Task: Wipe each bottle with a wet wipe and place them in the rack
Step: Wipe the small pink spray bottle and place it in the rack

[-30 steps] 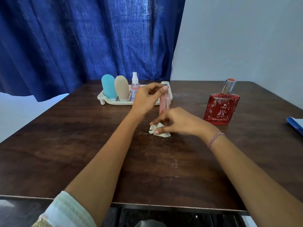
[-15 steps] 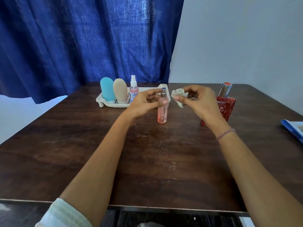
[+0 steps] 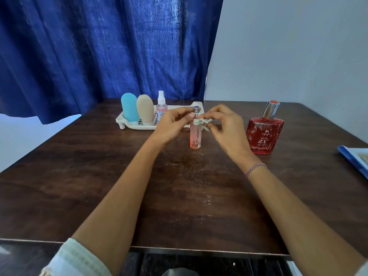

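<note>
so the left hand (image 3: 172,126) pinches the pink spray bottle (image 3: 195,137) by its neck, and the right hand (image 3: 229,130) pinches the wet wipe (image 3: 200,121) at its 3 o'clock

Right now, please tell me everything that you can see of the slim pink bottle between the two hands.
The slim pink bottle is a narrow, clear cylinder, glass or plastic, with pink liquid inside and a silver spray neck with a dark blue top. It is upright and seems to stand on the brown table, in front of the white rack, not in it. The left hand pinches its neck. The right hand holds a crumpled wet wipe against its shoulder.
</note>
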Demonstrator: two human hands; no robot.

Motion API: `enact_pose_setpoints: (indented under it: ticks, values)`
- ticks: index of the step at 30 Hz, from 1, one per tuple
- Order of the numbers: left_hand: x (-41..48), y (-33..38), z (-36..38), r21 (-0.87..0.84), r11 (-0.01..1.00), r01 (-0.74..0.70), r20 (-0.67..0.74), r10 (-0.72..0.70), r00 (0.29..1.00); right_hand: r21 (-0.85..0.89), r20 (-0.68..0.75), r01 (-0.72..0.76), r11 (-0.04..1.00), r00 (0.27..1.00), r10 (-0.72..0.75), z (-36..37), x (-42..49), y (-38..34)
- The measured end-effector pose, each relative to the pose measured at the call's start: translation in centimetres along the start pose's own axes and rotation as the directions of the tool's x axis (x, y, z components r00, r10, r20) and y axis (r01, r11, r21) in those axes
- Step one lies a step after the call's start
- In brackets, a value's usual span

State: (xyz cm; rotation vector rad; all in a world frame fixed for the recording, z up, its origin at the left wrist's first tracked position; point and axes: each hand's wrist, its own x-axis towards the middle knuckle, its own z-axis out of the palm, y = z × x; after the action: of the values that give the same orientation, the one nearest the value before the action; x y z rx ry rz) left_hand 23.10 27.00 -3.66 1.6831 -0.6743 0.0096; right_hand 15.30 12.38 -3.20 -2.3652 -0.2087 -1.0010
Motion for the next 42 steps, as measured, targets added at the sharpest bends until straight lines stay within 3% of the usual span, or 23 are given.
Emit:
enact_pose_setpoints:
  ticks: [10,16,25,32,37,42]
  values:
    - [-0.1,0.3,-0.1,0.249,0.952,-0.178,-0.145,0.218,0.965,0.008,0.033,0.010,1.000,0.999,-0.010,0.6,-0.3,0.6]
    - [0.0,0.3,-0.3,0.302,0.930,-0.210,-0.169,0.269,0.948,0.028,-0.041,0.078,0.997,0.996,-0.076,0.8,-0.8,-0.1]
    - [-0.1,0.5,-0.2,0.306,0.929,-0.206,-0.169,0.266,0.949,0.010,-0.030,0.020,1.000,0.999,-0.020,0.7,-0.7,0.6]
    - [-0.1,0.6,-0.7,0.288,0.939,-0.189,-0.149,0.239,0.960,-0.021,-0.015,0.232,0.972,0.972,-0.233,1.2,-0.9,-0.2]
    - [0.0,0.6,-0.8,0.297,0.935,-0.191,-0.119,0.235,0.965,-0.122,-0.071,0.224,0.967,0.970,-0.233,1.3,-0.9,-0.6]
    - [0.1,0.5,-0.8,0.329,0.931,-0.158,-0.115,0.206,0.972,-0.161,0.102,0.256,0.953,0.965,-0.242,1.9,-1.6,-0.8]
